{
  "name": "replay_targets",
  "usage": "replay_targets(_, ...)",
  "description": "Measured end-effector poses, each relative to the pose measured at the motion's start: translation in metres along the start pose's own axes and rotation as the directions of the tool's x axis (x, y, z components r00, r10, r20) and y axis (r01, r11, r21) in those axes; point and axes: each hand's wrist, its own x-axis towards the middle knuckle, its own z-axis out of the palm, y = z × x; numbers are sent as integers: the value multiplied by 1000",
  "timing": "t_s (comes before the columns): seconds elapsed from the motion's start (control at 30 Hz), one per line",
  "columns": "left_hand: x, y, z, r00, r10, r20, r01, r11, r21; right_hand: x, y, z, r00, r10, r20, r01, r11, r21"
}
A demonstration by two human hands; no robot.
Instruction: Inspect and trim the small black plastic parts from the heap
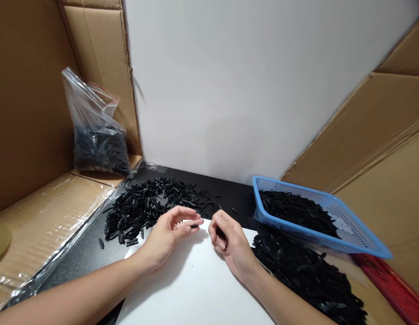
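My left hand (171, 234) rests on the far edge of a white sheet (192, 289) and pinches a small black plastic piece (195, 225) between thumb and fingertips. My right hand (230, 241) lies close beside it, fingers curled around another small black piece (220, 233). A loose heap of black plastic pieces (145, 207) lies on the black tabletop just beyond my left hand. A second pile of black pieces (307, 275) spreads to the right of my right wrist.
A blue plastic basket (351, 225) holding more black pieces sits at the right, above the second pile. A clear plastic bag (94, 135) of black pieces stands on cardboard at the back left. Cardboard panels flank both sides; a white wall stands behind.
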Motion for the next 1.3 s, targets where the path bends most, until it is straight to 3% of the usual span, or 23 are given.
replay_targets(0.07,-1,0,0,1000,13,18,-14,999,52,-1,0,1,997,-78,1,77,980,-186)
replay_targets(0.17,-3,0,1,999,24,48,-31,988,150,-5,-1,3,970,-233,76,240,848,-473)
replay_targets(0.27,-2,4,-2,994,25,103,-55,953,297,-8,-3,6,962,-251,106,267,788,-555)
replay_targets(0.33,1,9,-8,988,67,140,-130,850,510,-8,-2,6,971,-228,69,230,820,-524)
replay_targets(0.37,3,10,-13,979,140,146,-202,726,657,-8,-1,5,975,-217,44,209,841,-499)
replay_targets(0.4,6,12,-19,958,237,163,-270,542,796,-7,0,5,978,-209,17,192,860,-474)
replay_targets(0.47,10,13,-30,923,362,131,-204,171,964,-6,2,3,978,-207,-24,176,881,-438)
replay_targets(0.5,13,14,-35,921,373,115,-138,35,990,-5,2,2,976,-213,-34,178,884,-433)
replay_targets(0.57,16,14,-42,939,318,129,-83,-154,985,-4,3,2,973,-227,-41,187,879,-439)
replay_targets(0.63,20,15,-43,952,253,172,-107,-250,962,-4,3,3,971,-237,-39,195,872,-448)
replay_targets(0.7,23,16,-41,950,216,227,-169,-256,952,-3,3,4,970,-240,-34,200,870,-451)
replay_targets(0.8,27,17,-37,941,184,284,-250,-190,949,-3,3,5,971,-239,-33,201,875,-441)
replay_targets(0.9,28,19,-33,938,176,300,-272,-165,948,-3,3,5,973,-226,-41,188,888,-420)
replay_targets(1.03,27,23,-31,929,218,299,-271,-150,951,-4,3,3,979,-201,-38,170,900,-401)
replay_targets(1.13,24,27,-30,903,318,290,-274,-97,957,-4,4,3,979,-200,-34,170,903,-394)
replay_targets(1.2,21,28,-28,888,379,260,-294,33,955,-4,4,3,979,-200,-31,172,903,-393)
replay_targets(1.3,17,28,-21,916,381,123,-277,382,882,-3,4,2,978,-209,-28,181,900,-397)
